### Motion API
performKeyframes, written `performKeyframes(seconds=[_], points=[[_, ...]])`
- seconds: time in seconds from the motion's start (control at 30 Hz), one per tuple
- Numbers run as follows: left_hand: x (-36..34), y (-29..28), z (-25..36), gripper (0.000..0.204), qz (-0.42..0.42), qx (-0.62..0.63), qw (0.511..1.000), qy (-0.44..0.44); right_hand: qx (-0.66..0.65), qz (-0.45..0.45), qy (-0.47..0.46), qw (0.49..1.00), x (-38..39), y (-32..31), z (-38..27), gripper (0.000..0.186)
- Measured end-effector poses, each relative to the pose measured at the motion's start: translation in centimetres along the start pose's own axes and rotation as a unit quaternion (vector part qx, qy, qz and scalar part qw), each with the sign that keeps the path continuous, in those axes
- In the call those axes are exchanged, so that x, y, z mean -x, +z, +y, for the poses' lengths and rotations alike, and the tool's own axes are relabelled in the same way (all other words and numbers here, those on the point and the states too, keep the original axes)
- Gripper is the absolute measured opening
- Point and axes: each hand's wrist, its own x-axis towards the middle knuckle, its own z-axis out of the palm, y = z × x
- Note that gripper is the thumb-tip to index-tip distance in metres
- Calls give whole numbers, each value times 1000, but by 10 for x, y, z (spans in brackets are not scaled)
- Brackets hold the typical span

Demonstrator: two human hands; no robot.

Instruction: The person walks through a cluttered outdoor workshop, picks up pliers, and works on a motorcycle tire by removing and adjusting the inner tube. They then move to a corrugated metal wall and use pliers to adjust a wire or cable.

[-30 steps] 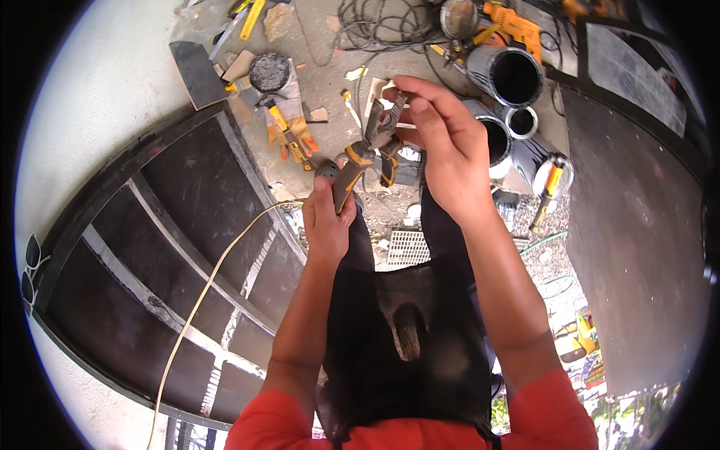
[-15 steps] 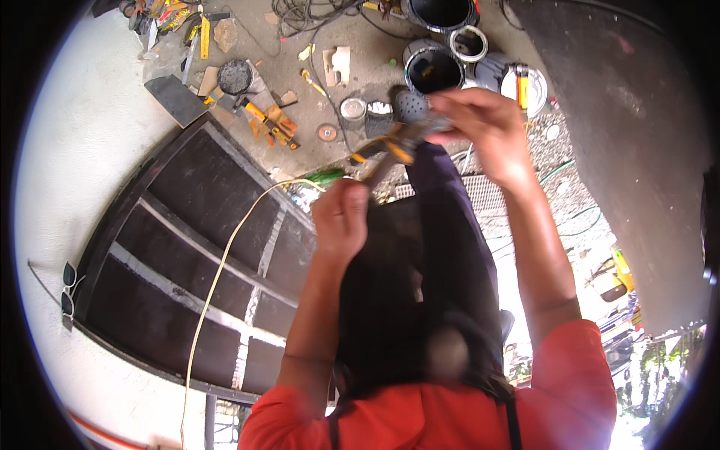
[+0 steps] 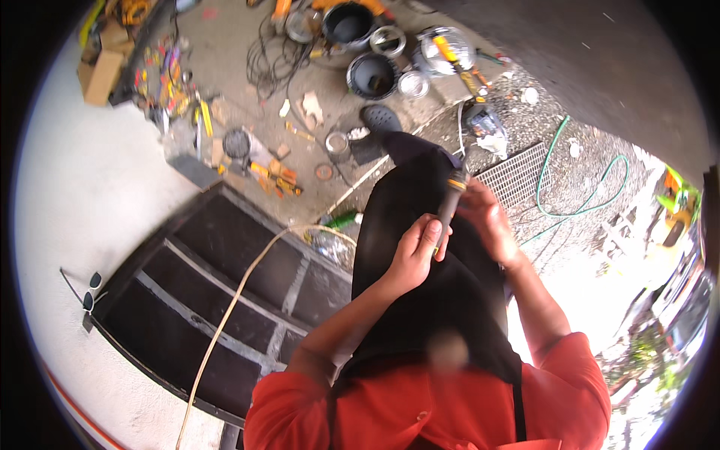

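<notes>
My left hand (image 3: 414,253) is closed round the lower handle of a dark grey hand tool (image 3: 451,201) with yellow-orange bands. It tilts upward in front of my black-clad legs, and a thin metal-looking part shows at its far end; its exact kind is unclear. Close beside the tool's upper part is my right hand (image 3: 491,229), its fingers loosely bent and apart, not wrapped round the handle. Whether the right fingertips touch the tool cannot be made out.
A large dark framed panel (image 3: 217,289) lies at left, with a pale cable (image 3: 241,285) across it. Dark buckets (image 3: 373,76), scattered tools and offcuts occupy the far floor. At right are a metal grate (image 3: 517,176) and a green hose (image 3: 561,146).
Both hands have come nearer my body with the tool, which is now more upright. My right hand has let go of its far end. The view has shifted toward the right.
</notes>
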Motion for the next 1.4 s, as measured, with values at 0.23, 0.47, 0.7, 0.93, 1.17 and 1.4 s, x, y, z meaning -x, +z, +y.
performKeyframes(seconds=[0.23, 0.47, 0.7, 0.93, 1.17, 1.4], points=[[80, 99, -51, 31, -160, -329, 930, 32, 150, 50, -42, 987, 162, -7, 12, 59], [100, 220, -34, 29, -301, -496, 812, -60, -211, 277, -42, 936, 301, -100, 51, 20], [44, 365, -149, 29, -361, -589, 717, -92, -316, 561, -58, 763, 448, -237, 127, 16], [36, 590, -355, 30, -473, -556, 670, -134, -501, 414, -286, 704, 630, -404, 226, 20], [89, 804, -530, 35, -578, -501, 613, -195, -415, 370, -412, 722, 767, -458, 148, 35], [76, 965, -699, 34, -645, -367, 568, -355, -427, 382, -480, 664, 871, -618, 170, 34]])
